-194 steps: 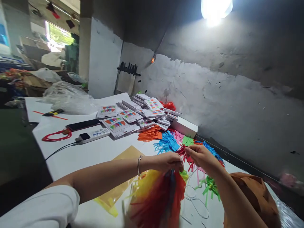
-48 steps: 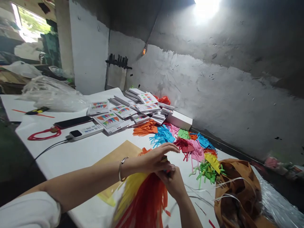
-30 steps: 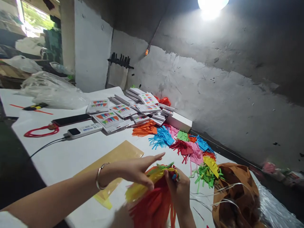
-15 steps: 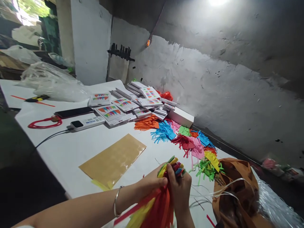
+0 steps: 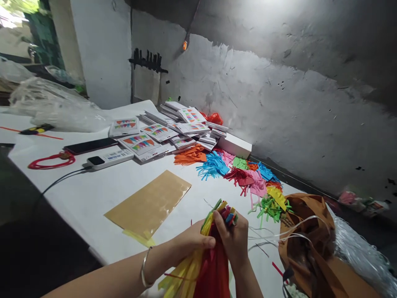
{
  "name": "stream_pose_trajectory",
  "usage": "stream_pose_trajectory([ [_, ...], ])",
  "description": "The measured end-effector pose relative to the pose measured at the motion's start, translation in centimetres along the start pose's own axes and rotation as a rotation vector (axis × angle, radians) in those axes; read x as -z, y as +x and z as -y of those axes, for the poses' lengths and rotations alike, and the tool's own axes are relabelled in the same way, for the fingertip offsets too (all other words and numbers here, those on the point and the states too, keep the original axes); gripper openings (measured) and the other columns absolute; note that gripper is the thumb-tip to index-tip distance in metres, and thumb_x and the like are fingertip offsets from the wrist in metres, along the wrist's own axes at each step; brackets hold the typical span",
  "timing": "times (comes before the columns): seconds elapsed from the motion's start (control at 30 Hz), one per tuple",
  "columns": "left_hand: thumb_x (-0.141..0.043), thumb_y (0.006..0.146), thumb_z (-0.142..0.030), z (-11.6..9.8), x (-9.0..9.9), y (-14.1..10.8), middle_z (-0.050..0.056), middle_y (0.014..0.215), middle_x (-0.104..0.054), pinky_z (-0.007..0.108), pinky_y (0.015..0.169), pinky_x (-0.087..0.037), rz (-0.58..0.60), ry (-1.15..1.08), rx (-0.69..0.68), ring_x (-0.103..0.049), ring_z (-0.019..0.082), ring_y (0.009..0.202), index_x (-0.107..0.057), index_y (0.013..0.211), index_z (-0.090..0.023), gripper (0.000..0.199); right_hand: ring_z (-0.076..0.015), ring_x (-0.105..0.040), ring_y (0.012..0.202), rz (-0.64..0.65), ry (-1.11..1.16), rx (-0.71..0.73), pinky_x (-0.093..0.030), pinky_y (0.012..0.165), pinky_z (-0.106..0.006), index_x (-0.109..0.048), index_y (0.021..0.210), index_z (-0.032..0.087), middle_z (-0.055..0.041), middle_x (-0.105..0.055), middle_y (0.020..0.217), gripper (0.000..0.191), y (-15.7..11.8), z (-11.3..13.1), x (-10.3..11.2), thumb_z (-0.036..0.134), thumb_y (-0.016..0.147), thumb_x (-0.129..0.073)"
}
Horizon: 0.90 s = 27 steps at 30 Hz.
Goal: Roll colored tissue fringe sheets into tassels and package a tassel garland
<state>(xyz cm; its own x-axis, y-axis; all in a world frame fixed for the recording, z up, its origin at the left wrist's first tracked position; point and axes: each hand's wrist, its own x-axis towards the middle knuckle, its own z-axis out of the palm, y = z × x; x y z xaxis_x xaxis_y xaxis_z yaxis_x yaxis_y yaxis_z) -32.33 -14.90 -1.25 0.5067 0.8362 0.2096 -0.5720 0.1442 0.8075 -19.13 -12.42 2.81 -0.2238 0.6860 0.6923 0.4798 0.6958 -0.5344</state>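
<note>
My left hand (image 5: pixel 194 240), with a silver bangle at the wrist, is closed round a bundle of coloured paper strips (image 5: pixel 214 269). Pressed against the other side of the same bundle is my right hand (image 5: pixel 235 238), its thumb near the top. Folded green, yellow, red and blue ends stick up between the hands, while yellow and red strips hang below. A tan sheet (image 5: pixel 149 203) lies on the white table (image 5: pixel 83 211) left of the hands. Beyond them is a row of fringed paper bunches (image 5: pixel 240 177) in orange, blue, red, pink, yellow and green.
Printed cards (image 5: pixel 142 145) are heaped at the back beside a white box (image 5: pixel 235 145). A phone (image 5: pixel 90 146), a white device (image 5: pixel 110 158) with a cable and a red cord (image 5: pixel 51 160) lie left. At right sit a brown bag (image 5: pixel 307 236) and clear plastic (image 5: pixel 359 248).
The view has shifted slightly. Below my left hand the yellow strips now fan out to the left, and the red ones hang straighter. Both hands keep hold of the bundle.
</note>
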Motion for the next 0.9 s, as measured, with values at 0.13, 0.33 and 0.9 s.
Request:
stream_pose_trajectory([
  [0.13, -0.088, 0.055, -0.063, 2.1, 0.0, 0.2, 0.014, 0.118, -0.067, 0.048, 0.103, -0.044, 0.009, -0.053, -0.089, -0.059, 0.038, 0.117, -0.062, 0.127, -0.020, 0.088, -0.0095, -0.051, 0.053, -0.096, -0.019, 0.041, -0.039, 0.056, -0.021, -0.050, 0.069, 0.022, 0.0045, -0.053, 0.061, 0.031, -1.1, -0.2, -0.7, 0.034, 0.095, -0.059],
  [0.33, -0.091, 0.054, -0.048, 5.3, -1.5, -0.1, 0.010, 0.099, -0.071, 0.041, 0.096, -0.048, -0.202, -0.097, -0.109, -0.064, 0.034, 0.105, -0.069, 0.109, -0.018, 0.066, -0.0111, -0.050, 0.055, -0.142, -0.043, 0.036, -0.036, 0.055, -0.024, -0.054, 0.071, 0.021, 0.0028, -0.054, 0.063, 0.026, -2.3, -0.5, -1.0, 0.032, 0.093, -0.060],
  [0.9, -0.087, 0.065, -0.057, 2.7, 0.4, -2.6, 0.013, 0.100, -0.071, 0.045, 0.088, -0.051, 0.014, -0.003, -0.018, -0.067, 0.034, 0.094, -0.067, 0.117, -0.017, 0.069, -0.0123, -0.050, 0.052, 0.022, 0.133, -0.218, -0.040, 0.051, -0.024, -0.054, 0.065, 0.020, 0.0024, -0.056, 0.057, 0.042, -2.1, -0.3, -0.2, 0.053, 0.089, -0.063],
])
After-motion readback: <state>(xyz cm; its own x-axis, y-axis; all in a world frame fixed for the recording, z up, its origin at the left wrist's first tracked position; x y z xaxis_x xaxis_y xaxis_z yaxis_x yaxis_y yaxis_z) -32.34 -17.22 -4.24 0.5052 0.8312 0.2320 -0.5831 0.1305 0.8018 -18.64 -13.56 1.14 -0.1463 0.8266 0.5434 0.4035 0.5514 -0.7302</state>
